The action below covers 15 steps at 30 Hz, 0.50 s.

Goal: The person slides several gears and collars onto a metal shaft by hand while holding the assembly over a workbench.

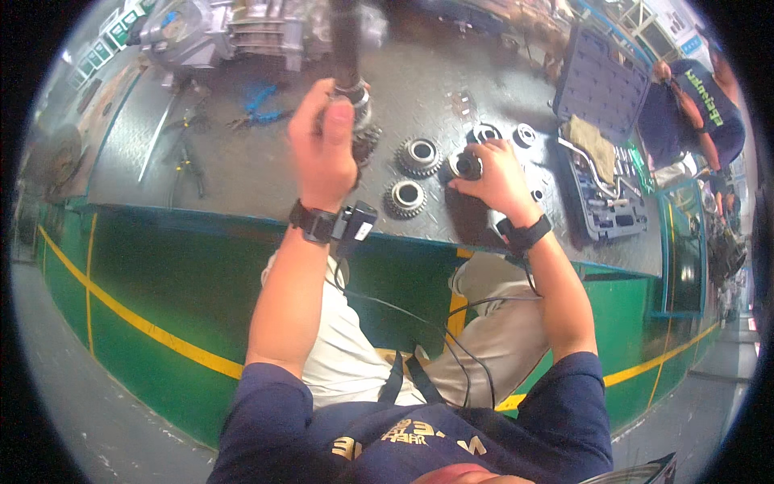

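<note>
My left hand (324, 153) is closed around a dark upright gear shaft (347, 48), just above a toothed gear on its lower part. To its right, two steel gears (419, 156) with round center holes lie flat on the metal bench. My right hand (501, 184) is closed, thumb and fingers pinching a small dark ring-shaped part (468, 165) close to the bench top. A ring (485, 133) lies just beyond these fingers, partly covered by them. Another pale ring (525, 135) rests farther right.
An opened tool case (592, 189) with sockets and a bent handle stands on the right, a tan cloth (591, 149) in it. Metal housings (266, 32) and a blue cloth-like item (260, 98) sit at the back left. A person (701, 105) stands beyond the right end.
</note>
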Tool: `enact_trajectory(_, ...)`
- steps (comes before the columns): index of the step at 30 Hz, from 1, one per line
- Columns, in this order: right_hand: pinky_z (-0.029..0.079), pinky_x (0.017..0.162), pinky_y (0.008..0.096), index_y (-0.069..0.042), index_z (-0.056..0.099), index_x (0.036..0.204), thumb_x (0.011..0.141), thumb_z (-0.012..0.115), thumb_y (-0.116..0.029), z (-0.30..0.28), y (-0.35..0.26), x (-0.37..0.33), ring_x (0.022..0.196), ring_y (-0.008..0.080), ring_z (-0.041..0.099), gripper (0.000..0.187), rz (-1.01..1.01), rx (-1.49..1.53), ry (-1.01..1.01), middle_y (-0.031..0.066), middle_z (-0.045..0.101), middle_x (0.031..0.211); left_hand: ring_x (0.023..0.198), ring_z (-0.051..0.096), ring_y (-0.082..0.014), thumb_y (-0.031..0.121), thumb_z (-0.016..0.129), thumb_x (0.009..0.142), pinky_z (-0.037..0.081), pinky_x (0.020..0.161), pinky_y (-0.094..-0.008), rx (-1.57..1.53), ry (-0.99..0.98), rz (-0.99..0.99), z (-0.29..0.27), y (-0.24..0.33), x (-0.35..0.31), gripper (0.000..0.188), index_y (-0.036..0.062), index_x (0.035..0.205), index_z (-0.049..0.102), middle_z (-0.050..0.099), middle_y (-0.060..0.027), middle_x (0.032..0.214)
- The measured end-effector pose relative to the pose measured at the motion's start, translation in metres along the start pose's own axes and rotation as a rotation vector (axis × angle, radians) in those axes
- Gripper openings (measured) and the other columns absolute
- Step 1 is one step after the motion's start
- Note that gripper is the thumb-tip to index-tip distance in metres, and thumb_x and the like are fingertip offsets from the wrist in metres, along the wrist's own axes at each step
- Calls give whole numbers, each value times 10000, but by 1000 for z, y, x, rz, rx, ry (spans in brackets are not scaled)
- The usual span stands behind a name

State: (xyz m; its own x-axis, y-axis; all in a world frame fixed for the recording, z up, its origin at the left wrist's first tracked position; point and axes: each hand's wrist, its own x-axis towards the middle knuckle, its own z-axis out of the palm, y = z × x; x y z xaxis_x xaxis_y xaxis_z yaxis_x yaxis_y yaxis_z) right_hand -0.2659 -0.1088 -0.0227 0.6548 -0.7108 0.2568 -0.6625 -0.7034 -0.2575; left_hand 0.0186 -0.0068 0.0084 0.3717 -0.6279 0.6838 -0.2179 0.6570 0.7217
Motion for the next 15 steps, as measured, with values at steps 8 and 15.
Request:
enact_trajectory(8, 530, 979, 377, -31, 734, 1206, 663, 953, -188, -109, -42, 37, 1053, 252, 691, 606, -131, 68, 434, 119, 733, 1129, 798, 603, -111, 371, 854, 865, 494, 724, -297, -35, 50, 31, 16, 13, -5, 463, 10, 1105, 692, 663, -44, 878)
enact_trajectory(15, 524, 987, 357, 9, 700, 1316, 793, 881, -207, -281, -176, 102, 1107, 198, 682, 594, -518, 475, 573, 129, 738, 1244, 802, 539, -50, 236, 889, 840, 457, 719, -237, -14, -24, -56, 9, 25, 0, 430, 21, 1137, 664, 614, 30, 887)
